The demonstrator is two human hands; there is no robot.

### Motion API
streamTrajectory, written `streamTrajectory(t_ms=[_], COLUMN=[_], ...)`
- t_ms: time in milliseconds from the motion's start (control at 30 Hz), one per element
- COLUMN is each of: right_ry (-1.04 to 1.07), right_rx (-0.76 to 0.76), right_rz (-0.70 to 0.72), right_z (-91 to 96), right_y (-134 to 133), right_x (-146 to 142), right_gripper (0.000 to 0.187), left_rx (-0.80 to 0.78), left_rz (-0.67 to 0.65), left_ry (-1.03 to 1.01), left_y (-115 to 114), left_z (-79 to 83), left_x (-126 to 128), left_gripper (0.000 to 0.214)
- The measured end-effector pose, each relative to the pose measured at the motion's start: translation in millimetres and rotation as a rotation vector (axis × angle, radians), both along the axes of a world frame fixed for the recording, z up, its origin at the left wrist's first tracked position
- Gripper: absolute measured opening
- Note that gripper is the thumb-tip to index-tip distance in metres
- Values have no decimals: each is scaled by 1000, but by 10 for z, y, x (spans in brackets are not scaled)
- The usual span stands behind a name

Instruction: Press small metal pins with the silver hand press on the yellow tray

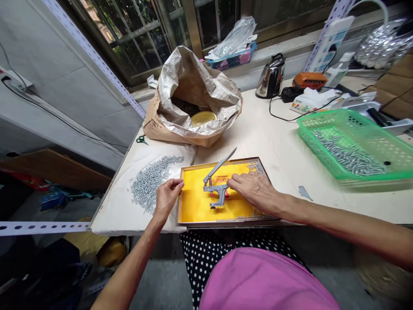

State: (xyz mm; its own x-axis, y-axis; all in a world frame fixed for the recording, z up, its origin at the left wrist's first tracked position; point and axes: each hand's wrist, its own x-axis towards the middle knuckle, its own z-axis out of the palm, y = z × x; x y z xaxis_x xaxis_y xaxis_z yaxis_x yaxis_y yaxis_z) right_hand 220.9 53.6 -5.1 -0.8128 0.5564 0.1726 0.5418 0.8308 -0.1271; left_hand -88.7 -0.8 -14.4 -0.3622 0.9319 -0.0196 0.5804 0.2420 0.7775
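My right hand (253, 189) is closed on the lower handle of a pair of grey snap-fastener pliers (220, 193). Their upper handle stands raised and the jaws point left, above a shallow cardboard tray with a yellow bottom (193, 206). At the tray's left rim, my left hand (168, 196) is pinched, thumb against fingertips; whatever is between them is too small to make out. Beside it, a heap of small silver metal pieces (150, 183) lies on a white cloth (111, 211). More small metal pieces (254, 165) rest along the tray's right side.
Behind the tray stands an open woven sack (190, 133) with a yellow lid-like disc (204, 118) inside. A green basket (355, 170) of metal pieces is at right. Green scissors (141, 139), a kettle (271, 77) and an orange battery pack (309, 80) sit farther back.
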Motion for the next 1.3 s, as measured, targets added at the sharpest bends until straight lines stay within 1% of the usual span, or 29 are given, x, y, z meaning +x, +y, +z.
streamTrajectory(t_ms=[67, 133, 167, 200, 267, 333, 400, 467, 500, 600, 633, 667, 733, 800, 900, 967, 1033, 1133, 1300], right_ry=[10, 8, -1, -15, -45, -44, -22, 21, 48, 130, 153, 176, 215, 238, 225, 198, 184, 186, 203], right_rx=[-87, -148, -148, -124, -20, 103, 201, 257, 272, 288, 285, 276, 239, 191, 147, 152, 165, 169, 181], right_rz=[-3, 15, 27, 34, 22, -35, -113, -201, -243, -325, -337, -339, -310, -253, -175, -136, -93, -50, -57], right_z=[-153, -235, -240, -222, -132, -8, 105, 184, 208, 235, 228, 212, 142, 21, -222, -372, -482, -571, -660], right_y=[-40, -56, -58, -58, -56, -56, -59, -64, -67, -68, -63, -54, -28, 0, 12, -12, -52, -105, -121], right_x=[-114, -137, -103, -40, 156, 387, 584, 705, 734, 741, 727, 708, 654, 566, 362, 210, 86, -16, -52], right_gripper=[17, 15, 15, 15, 17, 19, 20, 20, 19, 18, 18, 18, 18, 18, 19, 21, 21, 20, 17], left_rx=[-12, -31, -49, -77, -170, -285, -371, -392, -384, -311, -266, -215, -123, -87, -90, -61, -32, -63, -140], left_rz=[26, 47, 55, 59, 58, 56, 76, 99, 89, -27, -53, -50, 24, 100, 119, 114, 103, 63, 34], left_ry=[-265, -415, -466, -514, -627, -743, -809, -838, -861, -960, -962, -938, -842, -760, -661, -555, -448, -378, -364], left_y=[-56, -134, -179, -224, -310, -370, -389, -367, -344, -257, -230, -206, -174, -167, -188, -206, -220, -238, -259], left_z=[82, 132, 143, 145, 120, 61, -13, -69, -82, -57, -38, -19, 5, 0, -44, -76, -102, -139, -243], left_x=[246, 430, 492, 536, 588, 634, 718, 852, 931, 1133, 1165, 1173, 1122, 1023, 896, 858, 846, 839, 813], left_gripper=[31, 33, 34, 35, 37, 38, 37, 36, 37, 44, 47, 49, 51, 51, 46, 41, 37, 37, 41])
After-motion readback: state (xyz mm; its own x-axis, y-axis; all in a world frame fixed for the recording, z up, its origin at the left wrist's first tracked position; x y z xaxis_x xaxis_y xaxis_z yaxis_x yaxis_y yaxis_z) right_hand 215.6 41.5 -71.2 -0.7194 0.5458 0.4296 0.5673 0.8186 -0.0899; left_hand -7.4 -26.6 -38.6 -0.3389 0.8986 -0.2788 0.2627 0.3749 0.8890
